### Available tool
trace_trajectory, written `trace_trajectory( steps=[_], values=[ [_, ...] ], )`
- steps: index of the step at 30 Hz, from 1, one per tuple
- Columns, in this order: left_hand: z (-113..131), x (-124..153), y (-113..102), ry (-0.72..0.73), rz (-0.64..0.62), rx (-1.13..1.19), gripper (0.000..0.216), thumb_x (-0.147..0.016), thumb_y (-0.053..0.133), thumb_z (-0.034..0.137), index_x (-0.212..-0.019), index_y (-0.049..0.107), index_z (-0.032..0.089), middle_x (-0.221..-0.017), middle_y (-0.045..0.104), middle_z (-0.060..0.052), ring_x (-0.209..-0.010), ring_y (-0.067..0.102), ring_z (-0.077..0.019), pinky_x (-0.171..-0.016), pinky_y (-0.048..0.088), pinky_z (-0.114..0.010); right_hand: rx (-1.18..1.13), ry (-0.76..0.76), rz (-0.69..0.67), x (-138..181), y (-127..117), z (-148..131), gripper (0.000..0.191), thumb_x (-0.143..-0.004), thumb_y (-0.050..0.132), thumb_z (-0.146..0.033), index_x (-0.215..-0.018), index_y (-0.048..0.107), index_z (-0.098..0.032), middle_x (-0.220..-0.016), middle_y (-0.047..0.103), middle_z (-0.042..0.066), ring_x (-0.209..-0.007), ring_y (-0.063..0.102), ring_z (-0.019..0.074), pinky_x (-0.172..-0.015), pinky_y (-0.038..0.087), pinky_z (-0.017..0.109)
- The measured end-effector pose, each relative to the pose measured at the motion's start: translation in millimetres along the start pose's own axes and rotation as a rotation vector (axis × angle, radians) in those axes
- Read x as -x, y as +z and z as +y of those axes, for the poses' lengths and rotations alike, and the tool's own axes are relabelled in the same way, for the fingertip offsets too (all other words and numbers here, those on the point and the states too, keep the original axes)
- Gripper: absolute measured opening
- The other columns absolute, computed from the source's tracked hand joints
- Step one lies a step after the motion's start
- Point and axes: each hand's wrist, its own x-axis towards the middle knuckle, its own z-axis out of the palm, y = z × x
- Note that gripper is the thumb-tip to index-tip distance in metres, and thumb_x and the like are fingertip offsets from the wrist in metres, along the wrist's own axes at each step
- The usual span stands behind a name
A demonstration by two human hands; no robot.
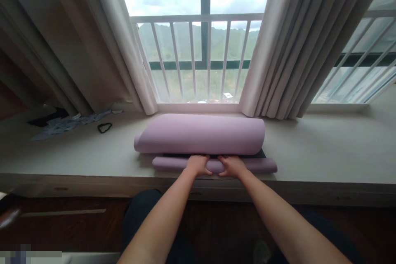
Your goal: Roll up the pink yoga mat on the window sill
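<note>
A lilac yoga mat point(204, 132) lies partly rolled on the white window ledge. Its far part forms a wide, loose curl, and a thinner tight roll runs along the near side. A strip of black shows between the two. My left hand point(199, 165) grips the near roll just left of its middle, thumb on the near side and fingers over the far side. Close beside it, my right hand point(232, 166) grips the same roll in a mirrored way. The fingertips of both hands are hidden behind the roll.
On the ledge's left lie crumpled pale strips point(66, 125), a dark flat piece point(46, 118) and a black loop point(104, 127). Grey curtains point(287, 41) hang at both sides of the window, with a white railing point(198, 18) across it. Drawer fronts point(93, 187) run below the ledge.
</note>
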Motion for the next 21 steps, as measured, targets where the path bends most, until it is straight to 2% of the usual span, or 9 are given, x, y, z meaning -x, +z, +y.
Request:
trace_trajectory(
  steps=[4, 11, 16, 21],
  values=[
    [3.1, -1.4, -1.8, 0.023, -0.013, -0.048, 0.065, -0.063, 0.085, 0.064, -0.110, 0.072, 0.021, -0.104, 0.078, -0.016, -0.100, 0.073, -0.0440, -0.085, 0.058, -0.052, 0.004, 0.011, -0.017, 0.8, -2.0, 2.3, 0.077, -0.075, 0.079, -0.062, -0.139, 0.064, -0.022, -0.119, 0.075, 0.013, -0.107, 0.072, 0.0367, -0.088, 0.055, 0.041],
    [10.6, 3.2, 2.3, 0.012, 0.041, -0.070, 0.071, -0.065, 0.085, 0.062, -0.121, 0.070, 0.021, -0.114, 0.076, -0.016, -0.106, 0.071, -0.0420, -0.095, 0.054, -0.055, 0.028, 0.019, -0.024, 7.3, -1.8, 7.6, 0.079, -0.075, 0.080, -0.063, -0.142, 0.062, -0.024, -0.125, 0.073, 0.012, -0.110, 0.071, 0.0357, -0.093, 0.054, 0.041],
    [17.4, -0.9, -5.5, 0.018, -0.031, -0.065, 0.074, -0.063, 0.085, 0.064, -0.122, 0.071, 0.022, -0.114, 0.077, -0.014, -0.105, 0.071, -0.0398, -0.093, 0.055, -0.052, 0.048, -0.012, -0.037, 10.8, -6.5, 13.0, 0.076, -0.075, 0.080, -0.062, -0.140, 0.063, -0.024, -0.125, 0.074, 0.011, -0.111, 0.071, 0.0328, -0.089, 0.054, 0.038],
    [14.3, -3.4, -14.8, 0.085, -0.126, -0.007, 0.079, -0.058, 0.087, 0.065, -0.123, 0.071, 0.023, -0.130, 0.072, -0.012, -0.113, 0.068, -0.0376, -0.090, 0.058, -0.043, 0.075, -0.033, 0.007, 18.8, -7.9, 7.3, 0.069, -0.078, 0.076, -0.062, -0.135, 0.065, -0.024, -0.116, 0.076, 0.009, -0.103, 0.072, 0.0326, -0.081, 0.054, 0.039]
  ],
)
